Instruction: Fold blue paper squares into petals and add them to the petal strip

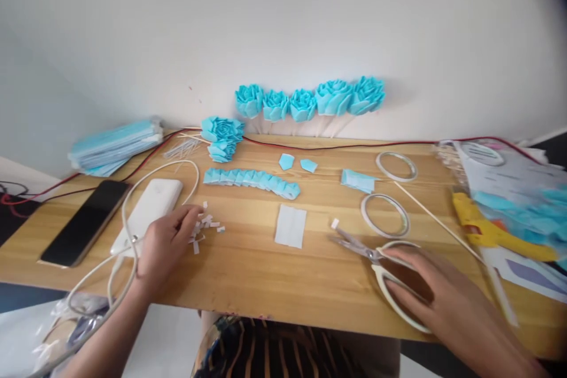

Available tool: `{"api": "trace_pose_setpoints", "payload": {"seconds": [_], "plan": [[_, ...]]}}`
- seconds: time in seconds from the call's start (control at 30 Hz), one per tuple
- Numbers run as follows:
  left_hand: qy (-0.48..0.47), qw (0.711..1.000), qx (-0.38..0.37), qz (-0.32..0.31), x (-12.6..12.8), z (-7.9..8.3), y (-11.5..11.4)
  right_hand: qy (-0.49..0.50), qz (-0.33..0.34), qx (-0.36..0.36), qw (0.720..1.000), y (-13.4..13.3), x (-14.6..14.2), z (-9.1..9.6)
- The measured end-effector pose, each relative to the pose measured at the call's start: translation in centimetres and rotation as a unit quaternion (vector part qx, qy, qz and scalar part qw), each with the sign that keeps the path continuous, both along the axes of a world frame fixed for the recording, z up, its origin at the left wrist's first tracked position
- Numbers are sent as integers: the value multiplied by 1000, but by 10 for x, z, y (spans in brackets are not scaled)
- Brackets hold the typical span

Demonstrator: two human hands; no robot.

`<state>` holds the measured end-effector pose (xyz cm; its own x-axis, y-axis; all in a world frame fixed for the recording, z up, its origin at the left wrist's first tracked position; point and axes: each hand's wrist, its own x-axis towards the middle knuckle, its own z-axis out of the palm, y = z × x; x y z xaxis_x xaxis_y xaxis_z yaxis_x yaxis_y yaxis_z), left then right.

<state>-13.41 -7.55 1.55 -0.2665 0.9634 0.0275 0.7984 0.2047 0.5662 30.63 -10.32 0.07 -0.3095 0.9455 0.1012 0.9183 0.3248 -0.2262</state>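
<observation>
My left hand [167,235] rests on the wooden table [248,271], fingertips pinched at a pile of small white tape bits [204,225]. My right hand [425,286] lies over the cream handles of the scissors [358,247], fingers through or on the loops; the blades point left with a white bit at their tip. A white rectangular piece [291,225] lies between the hands. A folded blue strip [252,180] lies beyond it.
Several blue paper roses [305,100] lean on the wall. Two tape rings [384,214] [396,165], a thin stick [436,220], a yellow glue gun [482,227], a phone [84,221], a white power bank [150,209] with cable, stacked blue masks [113,144], red wire.
</observation>
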Motion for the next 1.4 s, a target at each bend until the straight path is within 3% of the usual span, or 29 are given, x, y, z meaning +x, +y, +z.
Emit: {"api": "trace_pose_setpoints", "payload": {"seconds": [0.13, 0.3, 0.6, 0.73, 0.87, 0.97, 1.03, 1.17, 1.27, 1.4], "plan": [[47, 998, 16, -30, 1, -1, 0, 2, 14, -13, 1000, -4, -2, -9], [66, 995, 42, -66, 3, -4, 0, -8, 1, -29, 1000, 3, 16, -10], [74, 994, 24, -78, -2, -6, -1, -6, -51, -68, 996, 19, 29, 4], [61, 993, 42, -94, -1, -3, -2, 6, -45, -83, 996, 14, 29, 23], [59, 985, 122, -103, 5, 4, -5, 56, -77, -32, 995, 13, -5, 51], [10, 975, 171, -141, 17, 12, -8, 86, 8, -72, 994, 25, -53, 62], [-42, 967, 179, -177, 28, 17, -9, 90, 57, -87, 990, 39, -86, 60], [-100, 957, 160, -219, 55, 28, -10, 19, 65, -76, 995, 68, -127, 45], [-103, 954, 139, -245, 75, 35, -5, -18, 65, -87, 994, 80, -137, 33], [-73, 941, 131, -303, 96, 39, 10, -1, 108, -58, 992, 75, -141, 30]]}}
